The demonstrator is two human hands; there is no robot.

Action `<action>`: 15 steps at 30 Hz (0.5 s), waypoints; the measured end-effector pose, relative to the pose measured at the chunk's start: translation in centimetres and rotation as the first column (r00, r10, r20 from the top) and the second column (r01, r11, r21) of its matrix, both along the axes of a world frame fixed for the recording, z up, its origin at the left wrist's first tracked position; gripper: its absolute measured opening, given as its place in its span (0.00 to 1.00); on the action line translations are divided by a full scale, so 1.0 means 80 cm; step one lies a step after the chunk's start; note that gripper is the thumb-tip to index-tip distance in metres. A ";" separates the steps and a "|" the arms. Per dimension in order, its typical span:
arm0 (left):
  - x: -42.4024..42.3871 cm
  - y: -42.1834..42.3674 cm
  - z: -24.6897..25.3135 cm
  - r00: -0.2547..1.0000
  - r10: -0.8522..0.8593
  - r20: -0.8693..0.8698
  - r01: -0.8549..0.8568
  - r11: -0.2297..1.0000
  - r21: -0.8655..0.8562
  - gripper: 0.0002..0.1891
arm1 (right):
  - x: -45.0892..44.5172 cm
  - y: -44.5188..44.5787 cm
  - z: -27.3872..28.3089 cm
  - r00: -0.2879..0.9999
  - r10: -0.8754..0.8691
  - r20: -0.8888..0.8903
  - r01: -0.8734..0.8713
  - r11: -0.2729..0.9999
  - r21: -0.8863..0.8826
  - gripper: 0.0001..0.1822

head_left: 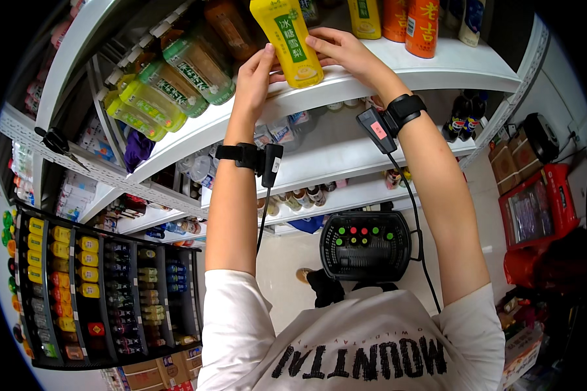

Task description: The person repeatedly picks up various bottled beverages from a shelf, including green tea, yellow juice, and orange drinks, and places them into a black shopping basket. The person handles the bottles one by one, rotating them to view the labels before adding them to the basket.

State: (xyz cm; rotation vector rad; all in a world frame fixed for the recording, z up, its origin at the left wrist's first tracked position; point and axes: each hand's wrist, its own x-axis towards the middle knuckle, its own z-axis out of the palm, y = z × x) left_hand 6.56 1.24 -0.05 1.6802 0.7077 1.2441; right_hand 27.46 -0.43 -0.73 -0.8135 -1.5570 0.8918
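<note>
A yellow drink bottle (pixel 293 49) with a green label panel stands at the front edge of the white upper shelf (pixel 450 73), between my two hands. My left hand (pixel 258 78) holds its left side, thumb against the front. On its right side rests my right hand (pixel 335 49), the thumb on the front and the other fingers partly behind it. Green-labelled bottles (pixel 198 71) and light green bottles (pixel 151 105) line the shelf to the left. To the right stand another yellow bottle (pixel 365 19) and orange-red bottles (pixel 422 29).
Lower shelves hold water bottles (pixel 283 129) and cola bottles (pixel 462 117). A black basket (pixel 367 269) with several capped bottles sits on the floor near my feet. At the left is a black rack (pixel 102 313) of drinks; a purple cloth (pixel 138 148) hangs by the shelf edge. Boxes (pixel 516 159) stand right.
</note>
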 end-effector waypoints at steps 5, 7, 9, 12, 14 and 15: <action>0.001 -0.002 -0.007 0.997 -0.016 -0.082 0.028 0.988 0.150 0.23 | 0.000 0.006 -0.006 1.000 0.013 -0.006 -0.013 1.000 0.005 0.29; -0.018 0.007 -0.019 0.985 0.008 -0.170 0.036 0.966 0.254 0.25 | -0.012 0.008 -0.001 0.980 0.168 -0.109 -0.175 0.983 -0.060 0.28; 0.008 -0.014 0.003 0.984 -0.019 -0.175 0.052 0.982 0.183 0.26 | 0.014 0.009 0.000 0.973 0.190 -0.135 -0.202 0.976 -0.078 0.28; 0.009 -0.016 -0.002 0.988 -0.023 -0.154 0.059 0.970 0.236 0.25 | 0.010 0.004 -0.001 0.985 0.138 -0.105 -0.145 0.987 -0.064 0.26; 0.011 -0.012 -0.007 0.991 -0.031 -0.127 0.063 0.965 0.255 0.24 | 0.016 0.018 -0.006 0.984 0.160 -0.083 -0.164 0.986 -0.032 0.26; 0.009 -0.010 -0.006 0.993 -0.020 -0.120 0.052 0.962 0.268 0.23 | 0.012 0.016 -0.001 0.981 0.177 -0.077 -0.178 0.984 -0.007 0.26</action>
